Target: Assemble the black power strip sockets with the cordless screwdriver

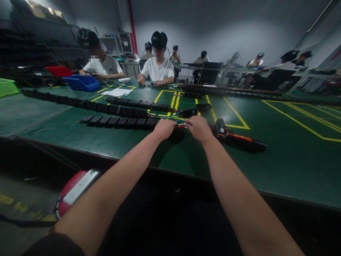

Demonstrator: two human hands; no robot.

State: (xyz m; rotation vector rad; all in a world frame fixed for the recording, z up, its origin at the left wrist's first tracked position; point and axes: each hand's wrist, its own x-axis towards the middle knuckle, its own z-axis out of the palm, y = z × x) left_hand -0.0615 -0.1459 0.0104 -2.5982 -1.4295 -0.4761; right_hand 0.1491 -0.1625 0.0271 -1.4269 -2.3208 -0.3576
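My left hand [164,128] is closed at the right end of a black strip of socket-like blocks [119,122] lying along the table. Thin coloured wires [182,124], red, white, yellow and blue among them, run from its fingers across to my right hand [199,128], which pinches them from the other side. The fingertips sit close together, and the exact joint between the wires is too small to make out. Just right of my right hand lies a black and orange handheld power tool [234,137].
More black strips [106,107] lie behind on the green table [160,153], with yellow tape lines [234,113]. A blue bin [82,82], a red bin [57,71] and white paper [117,92] are at the back left. A person [159,67] sits opposite; several others work around.
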